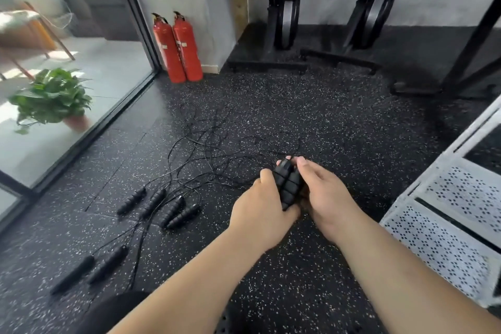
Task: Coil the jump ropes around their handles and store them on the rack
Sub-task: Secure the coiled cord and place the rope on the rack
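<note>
Two black ribbed jump rope handles (287,184) lie side by side between my hands, above the speckled floor. My left hand (260,203) grips them from the left and my right hand (322,192) holds them from the right, fingertips at their far end. Their thin black rope (217,154) trails away in loose tangles over the floor. Several more black handles lie on the floor to the left: ribbed ones (162,206) in a row and a smooth pair (89,268) nearer me. The white perforated metal rack (444,230) stands at the right.
Two red fire extinguishers (177,49) stand by the wall near a glass door (81,76). A potted plant (54,100) sits behind the glass. Black gym equipment frames (339,57) stand at the back on the rubber floor.
</note>
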Demonstrator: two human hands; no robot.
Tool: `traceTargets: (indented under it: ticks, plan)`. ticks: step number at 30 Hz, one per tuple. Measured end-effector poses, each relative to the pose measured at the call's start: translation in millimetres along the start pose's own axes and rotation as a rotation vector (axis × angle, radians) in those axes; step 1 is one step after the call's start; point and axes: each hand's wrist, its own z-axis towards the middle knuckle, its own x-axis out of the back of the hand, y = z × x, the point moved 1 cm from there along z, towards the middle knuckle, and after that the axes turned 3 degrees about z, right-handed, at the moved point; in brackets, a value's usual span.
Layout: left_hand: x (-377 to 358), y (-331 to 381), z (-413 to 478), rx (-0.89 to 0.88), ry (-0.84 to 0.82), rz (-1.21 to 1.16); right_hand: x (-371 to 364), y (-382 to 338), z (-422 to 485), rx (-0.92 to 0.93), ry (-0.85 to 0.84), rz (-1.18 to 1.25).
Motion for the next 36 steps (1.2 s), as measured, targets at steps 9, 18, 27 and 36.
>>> traceTargets:
  ticks: [9, 18, 27, 36]
  plan:
    - [-6, -10, 39, 0.077, -0.056, -0.014, 13, -1, 29, 0.093, 0.131, -0.543]
    - [9, -1, 60, -0.084, -0.363, -0.628, 45, -6, 55, 0.254, -0.068, -0.629]
    - [18, -18, 73, 0.192, 0.014, -1.359, 56, -22, 53, 0.290, -0.083, -0.865]
    - [1, -3, 62, 0.178, -0.442, -1.485, 45, 7, 54, 0.298, -0.163, -0.861]
